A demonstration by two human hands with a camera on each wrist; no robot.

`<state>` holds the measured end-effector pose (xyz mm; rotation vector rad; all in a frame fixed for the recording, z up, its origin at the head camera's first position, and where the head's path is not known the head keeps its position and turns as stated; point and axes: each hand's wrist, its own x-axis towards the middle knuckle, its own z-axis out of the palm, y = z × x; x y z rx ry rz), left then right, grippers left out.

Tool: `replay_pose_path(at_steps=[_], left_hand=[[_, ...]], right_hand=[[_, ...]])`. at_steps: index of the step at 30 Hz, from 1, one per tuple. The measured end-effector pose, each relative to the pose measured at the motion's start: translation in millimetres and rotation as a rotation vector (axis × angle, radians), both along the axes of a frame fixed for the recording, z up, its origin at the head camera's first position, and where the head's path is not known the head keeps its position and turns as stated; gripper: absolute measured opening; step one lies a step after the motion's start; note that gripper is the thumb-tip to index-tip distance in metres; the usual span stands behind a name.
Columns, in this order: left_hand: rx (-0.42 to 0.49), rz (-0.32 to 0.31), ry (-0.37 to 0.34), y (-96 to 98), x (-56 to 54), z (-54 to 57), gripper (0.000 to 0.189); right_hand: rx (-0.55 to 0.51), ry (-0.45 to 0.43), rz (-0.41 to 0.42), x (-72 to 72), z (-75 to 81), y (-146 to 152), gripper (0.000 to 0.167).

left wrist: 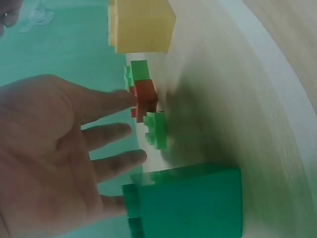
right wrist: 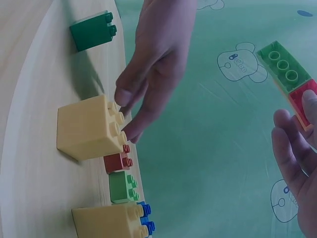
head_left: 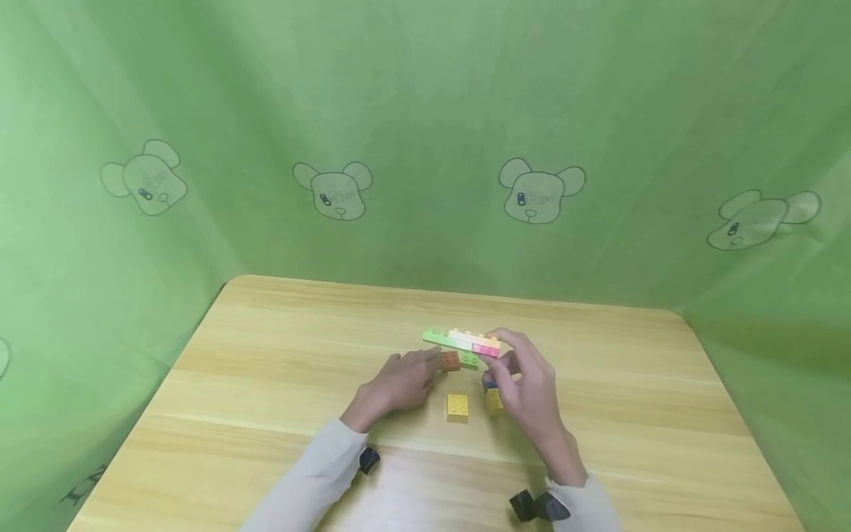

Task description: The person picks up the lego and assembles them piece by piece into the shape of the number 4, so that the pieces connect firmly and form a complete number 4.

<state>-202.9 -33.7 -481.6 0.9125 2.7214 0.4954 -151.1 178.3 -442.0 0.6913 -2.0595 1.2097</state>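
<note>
My right hand [head_left: 532, 384] holds a joined bar of toy building bricks [head_left: 463, 340] raised above the table. Light green and red bricks [right wrist: 285, 67] form its underside, with a pale orange row on top. Low over the table, my left hand [head_left: 399, 380] has its fingers extended beside a red brick [head_left: 450, 360]; in the left wrist view, a digit overlaps this red brick [left wrist: 147, 96], contact unclear. A light green brick [head_left: 469, 360] sits right of it. Nearer me stands a yellow brick [head_left: 457, 408]. Another yellow brick [head_left: 495, 400] and a blue brick [head_left: 489, 383] are partly hidden by my right hand.
A dark green brick [left wrist: 193, 203] stands near my left hand, with a small light green brick [left wrist: 159, 130] beyond. Green cloth [head_left: 425, 111] with printed bear heads surrounds the wooden table [head_left: 266, 355]. Black wrist devices [head_left: 368, 459] show at both sleeves.
</note>
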Motion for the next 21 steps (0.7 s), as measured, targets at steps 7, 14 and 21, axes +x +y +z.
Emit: replay_pose_path(at_steps=[7,14,21], left_hand=[[0.087,-0.005,0.051,1.9,-3.7,-4.5,0.048],[0.055,0.073,0.091,0.4,-1.4,-4.7,0.036],[0.017,0.113,0.114,-2.7,-2.2,-6.6,0.035]], right_hand=[[-0.002,0.005,0.013,0.7,-1.8,-1.0,0.040],[-0.010,0.028,0.018,-0.6,-3.1,1.3,0.040],[-0.011,0.008,0.014,-0.2,-4.0,3.4,0.039]])
